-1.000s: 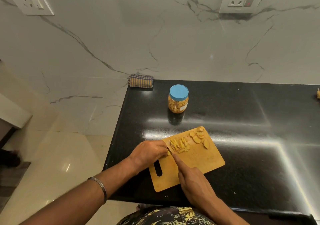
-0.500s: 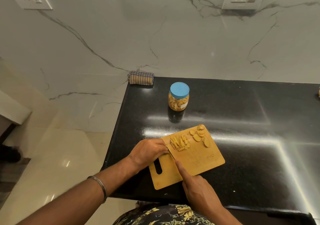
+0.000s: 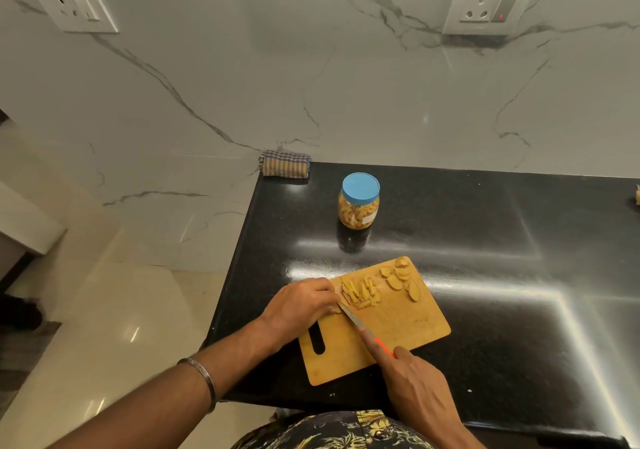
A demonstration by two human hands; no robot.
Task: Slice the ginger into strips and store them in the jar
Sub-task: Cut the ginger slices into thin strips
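Note:
A wooden cutting board (image 3: 408,331) lies on the black counter. On it sit a pile of ginger strips (image 3: 360,292) and several round ginger slices (image 3: 400,277) at the far corner. My left hand (image 3: 301,305) rests on the board's left edge, fingers curled down on a piece of ginger beside the strips; the piece is mostly hidden. My right hand (image 3: 419,384) grips a knife (image 3: 360,325) with a red handle, index finger along its spine, the blade tip next to my left fingers. A jar (image 3: 359,201) with a blue lid, part full of ginger, stands behind the board.
The black counter (image 3: 502,275) ends at its left edge near my left wrist, with pale floor below. A folded checked cloth (image 3: 284,164) lies at the back left corner against the marble wall. A small object (image 3: 636,195) sits at the far right edge.
My right hand has drawn the knife back toward me, so the red handle and more of the blade show. My left hand stays at the strips.

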